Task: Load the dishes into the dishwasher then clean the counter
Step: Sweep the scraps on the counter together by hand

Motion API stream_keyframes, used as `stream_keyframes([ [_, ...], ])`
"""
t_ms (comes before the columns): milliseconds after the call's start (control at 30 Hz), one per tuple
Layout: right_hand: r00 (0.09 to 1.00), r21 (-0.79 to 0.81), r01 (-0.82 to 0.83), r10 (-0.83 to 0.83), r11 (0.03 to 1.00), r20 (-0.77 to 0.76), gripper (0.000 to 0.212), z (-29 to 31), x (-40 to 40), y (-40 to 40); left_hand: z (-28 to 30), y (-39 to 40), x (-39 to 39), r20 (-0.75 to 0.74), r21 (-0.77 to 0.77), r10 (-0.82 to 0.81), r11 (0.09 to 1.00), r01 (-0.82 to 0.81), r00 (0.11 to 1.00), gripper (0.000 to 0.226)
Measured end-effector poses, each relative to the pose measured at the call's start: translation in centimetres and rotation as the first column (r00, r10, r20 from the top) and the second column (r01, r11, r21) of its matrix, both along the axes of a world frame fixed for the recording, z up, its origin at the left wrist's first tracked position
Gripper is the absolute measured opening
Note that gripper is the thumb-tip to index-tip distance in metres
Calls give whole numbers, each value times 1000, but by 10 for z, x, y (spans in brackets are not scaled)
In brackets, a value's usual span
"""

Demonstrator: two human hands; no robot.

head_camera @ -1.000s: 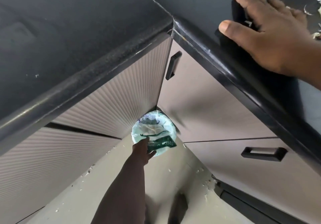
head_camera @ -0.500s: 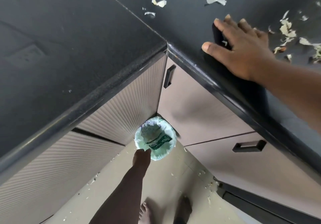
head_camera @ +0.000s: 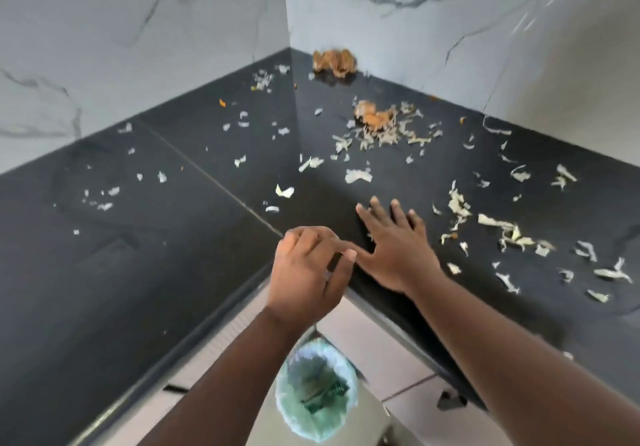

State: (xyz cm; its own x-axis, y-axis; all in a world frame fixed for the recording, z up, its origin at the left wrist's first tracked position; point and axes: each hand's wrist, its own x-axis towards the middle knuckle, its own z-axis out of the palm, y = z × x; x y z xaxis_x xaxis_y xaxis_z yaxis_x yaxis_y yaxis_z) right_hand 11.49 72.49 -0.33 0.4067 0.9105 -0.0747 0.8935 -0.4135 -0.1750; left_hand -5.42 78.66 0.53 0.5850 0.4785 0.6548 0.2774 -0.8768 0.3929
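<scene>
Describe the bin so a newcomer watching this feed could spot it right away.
Start at the dark L-shaped counter strewn with pale peelings, and drop below its inner corner, between the person's two forearms. There, on the floor against the cabinet fronts, stands the small round bin. Its pale green liner, with scraps inside, sets it apart from everything around it.
</scene>
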Motion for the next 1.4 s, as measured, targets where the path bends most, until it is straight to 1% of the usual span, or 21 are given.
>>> stream_keyframes([
  [33,1000,2,-9,9,1000,-8,87,1,1,0,4,11,10,-88,-6,69,998,-70,994,22],
  [100,999,10,-5,6,1000,-34,80,4,2,1,11,27,28,-272,-11,159,986,-168,949,30],
  [167,999,20,-2,3,1000,-49,72,4,0,2,20,37,42,-479,-42,165,977,-210,862,35],
  [200,998,37,6,-4,999,-56,68,5,2,3,24,41,47,-550,-52,156,974,-220,820,36],
  [267,999,90,16,-12,996,-45,59,9,8,5,26,47,53,-621,-40,152,973,-225,769,41],
  [333,998,179,-45,36,983,52,45,18,17,13,27,51,54,-659,-19,154,975,-221,737,51],
  [367,991,233,-84,57,969,121,38,21,24,21,30,56,53,-671,6,166,976,-219,723,52],
  [433,979,265,-122,72,956,191,36,34,37,38,37,71,52,-672,27,188,973,-230,716,47],
  [500,989,267,-81,45,960,139,33,51,49,55,49,90,53,-665,55,219,968,-246,714,46],
  [600,998,229,-2,-13,973,63,28,70,67,90,70,122,59,-652,46,211,970,-239,728,68],
  [633,998,210,32,-43,977,51,31,75,73,102,75,137,62,-638,39,214,968,-246,739,73],
  [767,987,152,149,-157,977,44,46,90,89,145,90,194,73,-656,50,217,968,-246,723,67],
  [833,981,132,171,-181,976,70,52,99,99,161,94,220,77,-654,50,204,973,-227,728,77],
  [900,976,116,212,-217,970,33,60,106,109,177,98,246,82,-646,33,187,976,-217,740,94],
  [933,971,95,239,-241,966,1,67,109,116,185,98,260,87,-646,32,177,978,-205,743,94],
  [1000,966,41,258,-257,965,-28,80,111,130,200,103,285,99,-662,18,153,982,-188,734,79],
  [1033,968,14,249,-248,969,-22,85,110,140,209,105,299,110,-667,-5,131,984,-179,734,74],
  [1100,982,-59,189,-190,980,-11,88,108,159,226,107,325,137,-664,-34,102,986,-166,741,74],
  [1167,996,-161,88,-93,983,-19,84,104,178,242,106,347,169,-669,-42,81,988,-147,738,78],
  [1267,995,-294,-88,70,952,-70,63,100,207,272,98,375,223,-680,-61,52,990,-127,731,80],
  [1400,993,-243,-96,76,965,-90,35,106,227,306,91,412,290,-707,-82,47,985,-148,706,80],
])
